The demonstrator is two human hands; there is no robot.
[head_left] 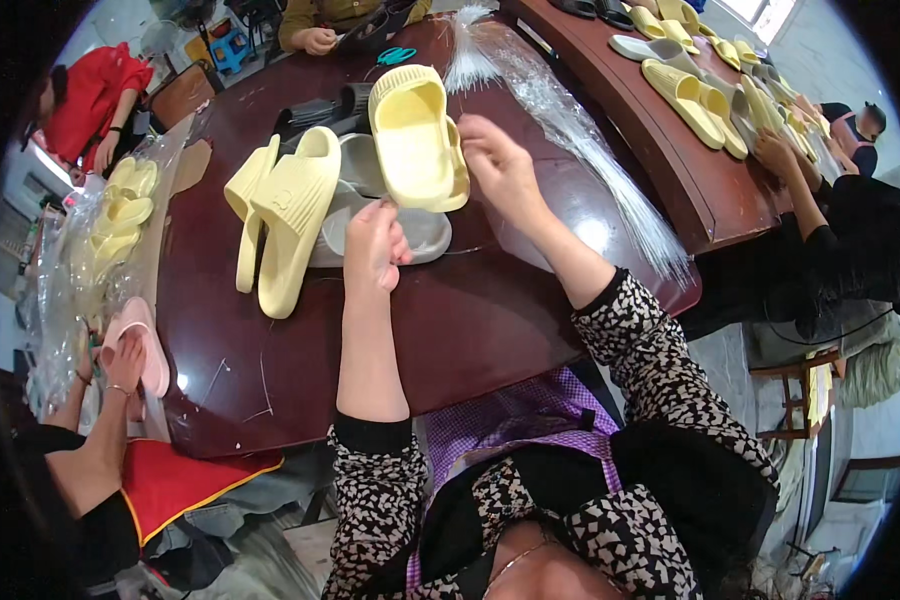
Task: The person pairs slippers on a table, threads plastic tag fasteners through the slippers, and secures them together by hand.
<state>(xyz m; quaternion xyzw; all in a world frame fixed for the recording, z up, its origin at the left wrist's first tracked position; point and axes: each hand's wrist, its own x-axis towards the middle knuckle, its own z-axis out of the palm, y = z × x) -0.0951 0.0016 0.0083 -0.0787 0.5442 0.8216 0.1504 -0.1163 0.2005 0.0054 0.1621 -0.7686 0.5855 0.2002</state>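
A pair of yellow slide slippers [417, 150] is in front of me, one behind the other, above grey slippers [430, 235] on the dark red table. My left hand [375, 245] is closed at the heel end of the front yellow slipper; what its curled fingers hold, if anything, is hidden. At the pair's right side my right hand [502, 170] has its fingers bent together, and anything between them is too small to make out. Another yellow pair [295, 220] leans together to the left. Black slippers [320, 115] lie behind.
A bundle of thin clear plastic strands [600, 170] lies along the table's right side. Teal scissors [397, 56] rest near the far edge. Yellow slippers [685, 95] line another table at right. At left, a co-worker's hand [122, 362] touches a pink slipper [148, 340].
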